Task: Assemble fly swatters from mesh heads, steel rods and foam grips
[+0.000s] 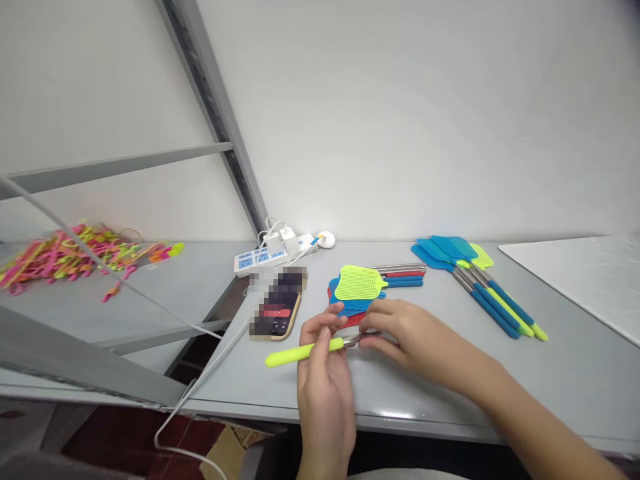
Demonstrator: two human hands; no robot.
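My left hand pinches a yellow-green swatter handle near its metal end, low over the grey table. My right hand closes its fingers on the short metal rod that sticks out of that handle. Just behind my hands lies a small stack of swatter heads, a yellow-green mesh one on top of blue and red ones, with loose handles beside it.
A bundle of finished blue and yellow-green swatters lies to the right. A phone, a power strip with chargers and a white cable sit to the left. Pink and yellow parts are heaped far left. A white board lies at right.
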